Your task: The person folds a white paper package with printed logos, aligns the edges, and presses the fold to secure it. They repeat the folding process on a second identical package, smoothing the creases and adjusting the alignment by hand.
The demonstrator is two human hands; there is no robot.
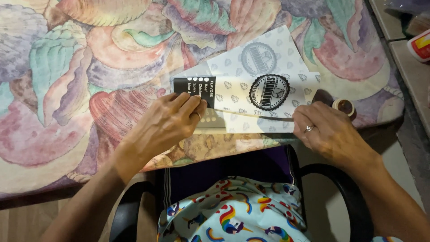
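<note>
A flat white paper sleeve with small grey prints, a black panel at its left end and a round black seal lies near the table's front edge. A second patterned white sheet sticks out from under it at an angle. My left hand presses its fingertips on the sleeve's left end, over the black panel. My right hand, with a ring on it, rests at the sleeve's lower right corner with its fingers curled. A small roll of tape sits just beyond my right hand.
The table wears a cloth with large pastel shell patterns. I sit in a dark chair with black armrests, with colourful printed fabric over my lap. A tiled ledge with a white and red container lies at right.
</note>
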